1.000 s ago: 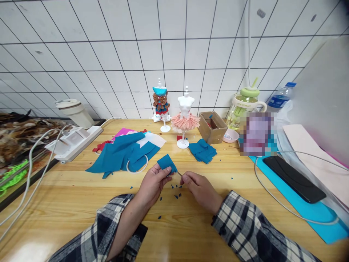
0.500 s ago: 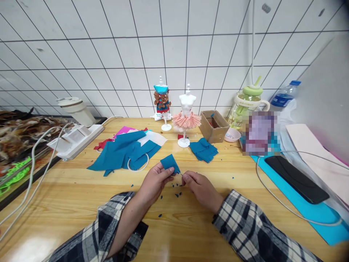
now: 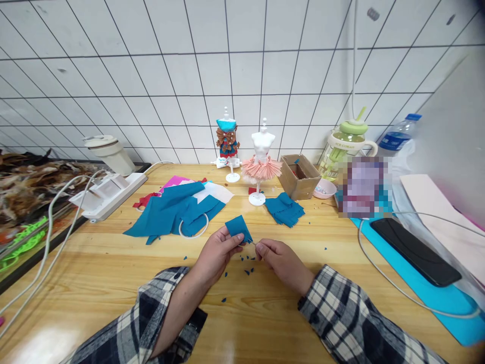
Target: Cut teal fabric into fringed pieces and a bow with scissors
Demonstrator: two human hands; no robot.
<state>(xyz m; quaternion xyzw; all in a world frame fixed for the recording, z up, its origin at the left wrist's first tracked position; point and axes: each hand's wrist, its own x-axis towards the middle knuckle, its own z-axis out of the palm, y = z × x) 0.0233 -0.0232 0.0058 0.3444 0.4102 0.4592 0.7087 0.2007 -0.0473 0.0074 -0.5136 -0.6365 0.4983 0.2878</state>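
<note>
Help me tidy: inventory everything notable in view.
Fabric square: 1, blue, centre
Slender metallic tool: 1, grey, centre
Fabric snippets: several, blue, centre
Cardboard box: 1, brown, back
Jagged fabric pile: 1, blue, near box
Fabric heap: 1, multicoloured, left
Thin ring: 1, white, left
Dressed mannequins: 2, white, back
Round bowl: 1, pink, beside box
Drink bottles: 2, transparent, right
Pixelated item: 1, purplish, right
Rounded slab: 1, black, right
Flat sheets: several, turquoise/pink, right
Power strip: 1, white, left
Lidded cup: 1, cream, left
Furry heap: 1, brown, left
Left hand: 1, bare, holding square
Right hand: 1, bare, holding tool
</note>
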